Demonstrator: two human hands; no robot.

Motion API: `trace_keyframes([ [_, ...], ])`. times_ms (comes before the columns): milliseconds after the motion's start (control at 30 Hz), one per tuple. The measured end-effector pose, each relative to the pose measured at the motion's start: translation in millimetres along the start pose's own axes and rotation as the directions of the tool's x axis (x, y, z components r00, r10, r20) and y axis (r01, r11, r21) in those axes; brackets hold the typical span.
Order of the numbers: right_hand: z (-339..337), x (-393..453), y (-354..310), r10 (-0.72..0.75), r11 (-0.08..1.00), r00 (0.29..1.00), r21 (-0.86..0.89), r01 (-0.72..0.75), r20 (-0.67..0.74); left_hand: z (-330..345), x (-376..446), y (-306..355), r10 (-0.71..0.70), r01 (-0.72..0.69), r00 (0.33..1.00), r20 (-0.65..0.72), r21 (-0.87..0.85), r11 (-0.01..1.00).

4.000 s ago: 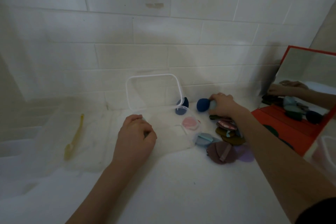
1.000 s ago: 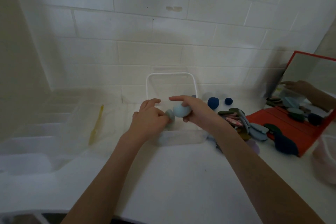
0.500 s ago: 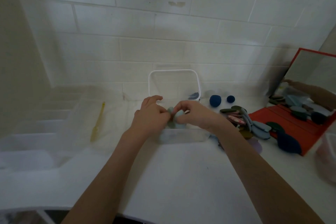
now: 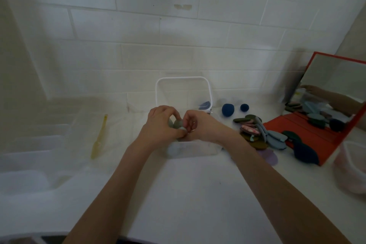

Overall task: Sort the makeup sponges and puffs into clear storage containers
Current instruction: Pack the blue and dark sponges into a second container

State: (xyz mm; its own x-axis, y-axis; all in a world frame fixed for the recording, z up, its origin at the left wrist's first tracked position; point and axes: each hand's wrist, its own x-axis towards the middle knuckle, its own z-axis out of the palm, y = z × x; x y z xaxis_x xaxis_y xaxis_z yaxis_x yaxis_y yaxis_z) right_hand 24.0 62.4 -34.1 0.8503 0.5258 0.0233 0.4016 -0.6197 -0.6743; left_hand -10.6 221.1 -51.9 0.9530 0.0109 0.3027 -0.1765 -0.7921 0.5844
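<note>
From the head view I see both hands meeting over the clear container near the middle of the white counter. My left hand has its fingers curled around a pale grey-blue sponge, and my right hand pinches the same sponge from the right side, thumb and fingertips bent in against it. The sponge sits right between the two grips, just above the container's near wall; a second pale rounded piece shows beside it, but I cannot tell which hand has that one. Behind the hands the container's lid stands upright against the tiled wall, with a dark blue puff showing at its lower right corner. To the right of the lid lie a large dark blue sponge and a small dark blue ball, apart from each other. Further right and nearer, a pile of flat puffs in olive, pink, light blue and lilac lies just beside the red mirror case, which stands open. A yellow tool lies far left on clear plastic.
</note>
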Motion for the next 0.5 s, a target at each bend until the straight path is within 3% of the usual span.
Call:
trace_keyframes([
  [267,-1,-3,-6,0.022,0.994,1.0,-0.103,-0.022,-0.005,-4,9,-2,0.041,-0.052,0.997,0.071,0.157,0.986],
  [333,-2,-7,-12,-0.041,0.994,0.999,-0.106,0.039,-0.022,-3,11,-2,0.027,-0.052,0.992,0.125,0.201,0.978],
  [433,-4,-21,-21,-0.201,0.971,0.961,-0.169,0.169,-0.192,-2,13,-2,0.021,-0.046,0.99,0.14,0.175,0.984],
  [500,-6,-33,-15,-0.288,0.953,0.882,-0.207,0.223,-0.373,-1,13,-3,0.04,-0.057,0.993,0.109,0.159,0.986],
])
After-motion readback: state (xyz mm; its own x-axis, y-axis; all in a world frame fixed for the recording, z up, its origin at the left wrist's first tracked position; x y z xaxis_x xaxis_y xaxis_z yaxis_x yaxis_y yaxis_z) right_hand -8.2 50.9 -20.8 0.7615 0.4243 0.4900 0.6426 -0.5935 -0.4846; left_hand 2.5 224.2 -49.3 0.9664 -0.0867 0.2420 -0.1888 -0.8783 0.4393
